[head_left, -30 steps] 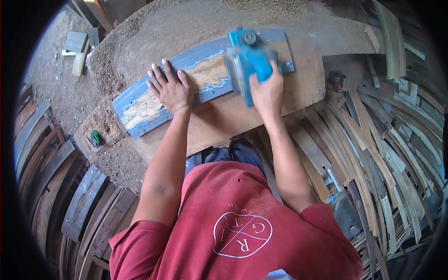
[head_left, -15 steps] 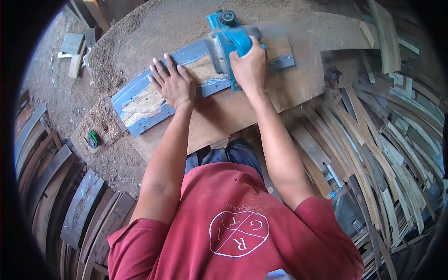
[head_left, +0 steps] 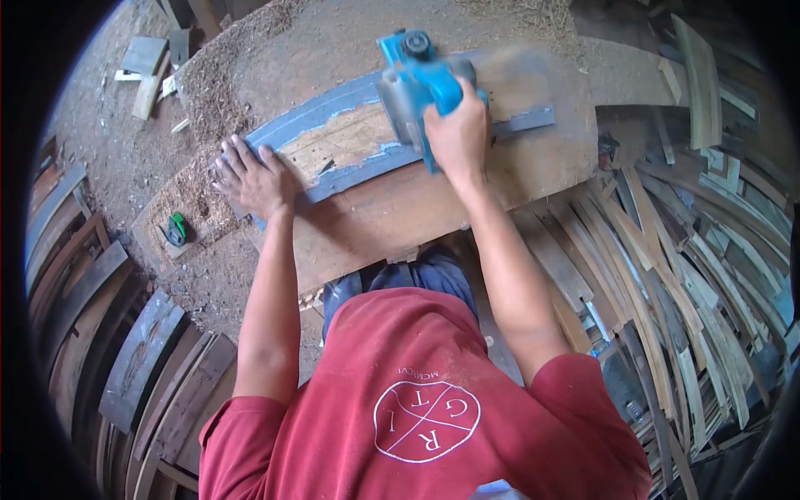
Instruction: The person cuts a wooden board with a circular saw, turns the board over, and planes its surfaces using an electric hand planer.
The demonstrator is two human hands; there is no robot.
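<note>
A long board with worn blue-grey paint and bare wood patches lies across the workbench. My right hand is wrapped around the handle of a blue electric planer, which rests on the right half of the board. The planer is slightly smeared by motion. My left hand lies flat with fingers spread on the board's left end, covering much of that end. Wood dust blurs the area right of the planer.
Wood shavings heap along the bench's far left side. A small green-and-black object lies near the left edge. Stacked boards stand at left, and many wooden strips crowd the right. A loose board lies at upper right.
My left hand has slid leftward from the board's middle to its left end. The planer, in my right hand, sits slightly further right in view, as does the board's right end.
</note>
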